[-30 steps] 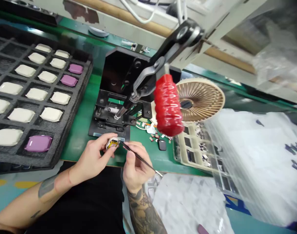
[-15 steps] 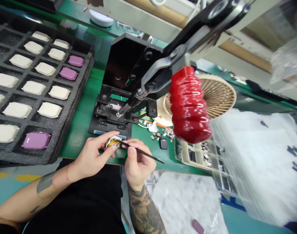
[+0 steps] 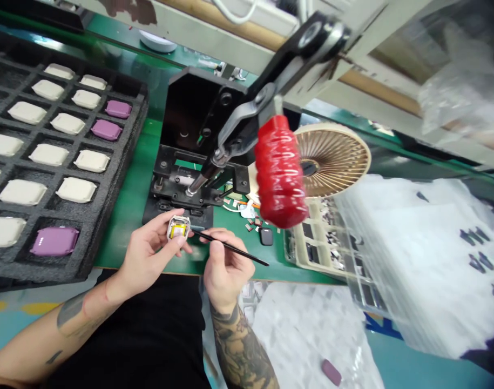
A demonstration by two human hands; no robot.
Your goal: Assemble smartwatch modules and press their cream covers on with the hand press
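My left hand (image 3: 149, 251) holds a small white case (image 3: 178, 229) between thumb and fingers, its open side with a yellow-edged part facing up. My right hand (image 3: 226, 265) pinches a thin black tool (image 3: 234, 249), perhaps tweezers, whose tip is just right of the case. Both hands are over the front edge of the green table (image 3: 127, 216), in front of a black press (image 3: 190, 183) with a red grip (image 3: 281, 173). A small black square piece (image 3: 265, 236) lies right of the press, near scattered small parts.
A dark foam tray (image 3: 121, 156) of white and purple cases fills the left. At the right are a beige fan (image 3: 331, 159), a compartment box (image 3: 317, 259) and stacked translucent sheets (image 3: 412, 243). A purple piece (image 3: 331, 372) lies on wrap below the table.
The case in my left hand has turned to face up more and moved slightly left. The tool's tip has come away from inside it. The whole view has shifted.
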